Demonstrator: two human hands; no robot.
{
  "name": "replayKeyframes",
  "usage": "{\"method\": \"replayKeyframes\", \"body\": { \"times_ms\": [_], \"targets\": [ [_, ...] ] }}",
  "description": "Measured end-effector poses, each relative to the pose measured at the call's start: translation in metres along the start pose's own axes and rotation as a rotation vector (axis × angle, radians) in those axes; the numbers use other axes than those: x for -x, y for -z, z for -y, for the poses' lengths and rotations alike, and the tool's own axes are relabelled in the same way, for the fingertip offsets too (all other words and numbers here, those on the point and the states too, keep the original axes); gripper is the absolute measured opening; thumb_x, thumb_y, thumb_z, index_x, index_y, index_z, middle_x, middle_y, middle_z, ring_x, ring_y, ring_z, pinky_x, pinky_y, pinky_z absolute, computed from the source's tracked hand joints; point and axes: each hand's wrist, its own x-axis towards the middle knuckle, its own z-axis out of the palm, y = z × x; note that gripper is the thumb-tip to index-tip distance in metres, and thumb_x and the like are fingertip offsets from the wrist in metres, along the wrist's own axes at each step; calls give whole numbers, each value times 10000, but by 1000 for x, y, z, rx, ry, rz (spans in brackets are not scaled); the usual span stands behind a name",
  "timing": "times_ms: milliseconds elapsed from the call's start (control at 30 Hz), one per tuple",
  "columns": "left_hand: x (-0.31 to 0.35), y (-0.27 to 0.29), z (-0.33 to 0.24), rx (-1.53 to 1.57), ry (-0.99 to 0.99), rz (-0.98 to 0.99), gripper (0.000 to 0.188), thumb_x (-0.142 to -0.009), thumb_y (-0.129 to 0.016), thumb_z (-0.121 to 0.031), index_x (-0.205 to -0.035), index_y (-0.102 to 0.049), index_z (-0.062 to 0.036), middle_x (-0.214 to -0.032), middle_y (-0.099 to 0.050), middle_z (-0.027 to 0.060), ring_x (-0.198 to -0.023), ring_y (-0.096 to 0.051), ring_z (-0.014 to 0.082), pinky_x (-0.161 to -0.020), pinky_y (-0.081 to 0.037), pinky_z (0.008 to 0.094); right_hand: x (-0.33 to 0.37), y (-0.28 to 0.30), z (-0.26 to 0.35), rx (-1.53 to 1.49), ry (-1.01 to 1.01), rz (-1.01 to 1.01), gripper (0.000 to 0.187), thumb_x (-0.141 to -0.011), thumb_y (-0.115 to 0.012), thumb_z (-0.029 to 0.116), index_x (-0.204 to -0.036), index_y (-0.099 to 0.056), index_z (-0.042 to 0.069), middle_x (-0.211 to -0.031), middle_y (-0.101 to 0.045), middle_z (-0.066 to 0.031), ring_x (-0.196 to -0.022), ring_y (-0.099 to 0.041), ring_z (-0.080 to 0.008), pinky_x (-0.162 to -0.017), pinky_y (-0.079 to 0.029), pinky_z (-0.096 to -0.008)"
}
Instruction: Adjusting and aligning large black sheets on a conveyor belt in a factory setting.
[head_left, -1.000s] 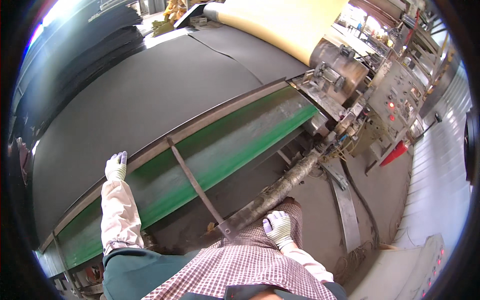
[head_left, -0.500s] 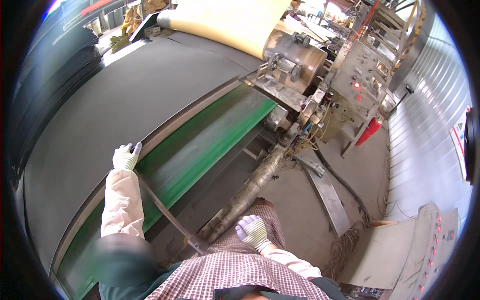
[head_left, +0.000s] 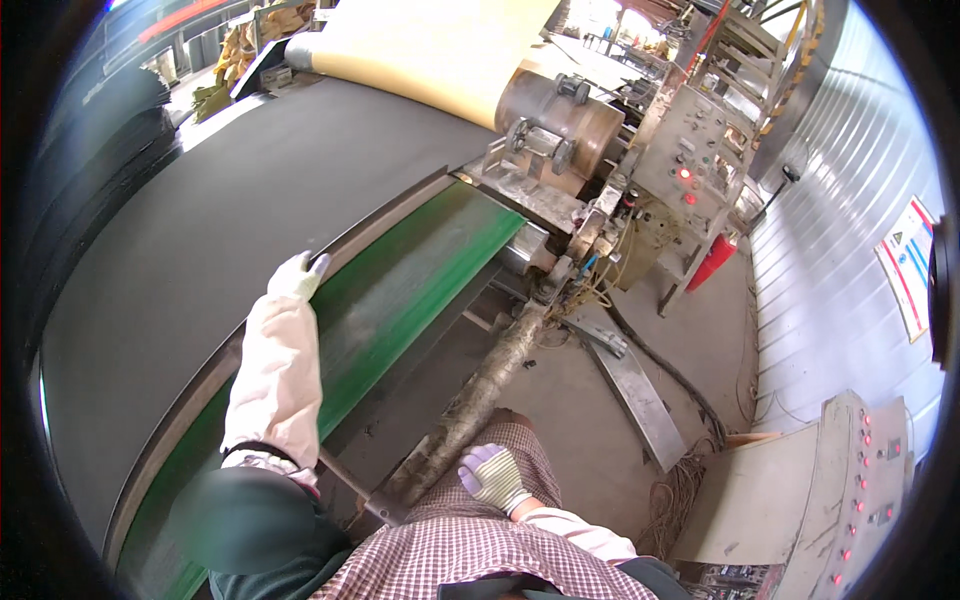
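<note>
A wide dark grey sheet (head_left: 250, 190) stretches across the machine, bordered on my side by a brown rail-like edge strip (head_left: 200, 405). My left hand (head_left: 297, 277), in a pale glove, touches the sheet's near edge at this strip. Its thumb stands apart from the fingers, and nothing shows in its grip. Beneath the strip runs a green belt (head_left: 425, 265). My right hand (head_left: 493, 477), in a striped glove with lilac fingertips, hovers before my checked apron (head_left: 440, 545). Its fingers are curled in, with no object visible in them.
A yellowish sheet (head_left: 420, 60) passes by a large metal roller (head_left: 560, 115) at the far end. Right of it stands a control panel (head_left: 695, 150) with lit red lamps. A grimy pipe (head_left: 480, 385) runs beside my legs. At lower right is a control cabinet (head_left: 810, 500); metal strips (head_left: 635, 400) lie on the floor.
My left hand has shifted right and slightly farther away along the sheet's edge. The view has turned a little, moving the machine leftward. My right hand remains curled in front of my apron.
</note>
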Motion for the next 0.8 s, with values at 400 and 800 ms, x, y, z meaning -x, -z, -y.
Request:
{"method": "replayKeyframes", "body": {
  "times_ms": [400,800],
  "targets": [
    [253,131,343,-244,672,-38,465,-1043,-419,-332,-1464,-499,-151,-1553,-417,151,-1429,-396,330,-1216,-284,423,-3,-12,4,55,75,-56,175,-870,-601,271,-836,-612,99,-863,-610,-112,-821,-571,-324,-754,-455,-468],
    [191,86,186,-246,543,-215,569,-1027,-352,-550,-1160,-692,-113,-1188,-670,138,-1138,-614,321,-985,-473,491,9,-31,3,92,36,-58,176,-875,-603,220,-875,-618,45,-911,-607,-169,-889,-557,-384,-837,-436,-498]
  ]
}}
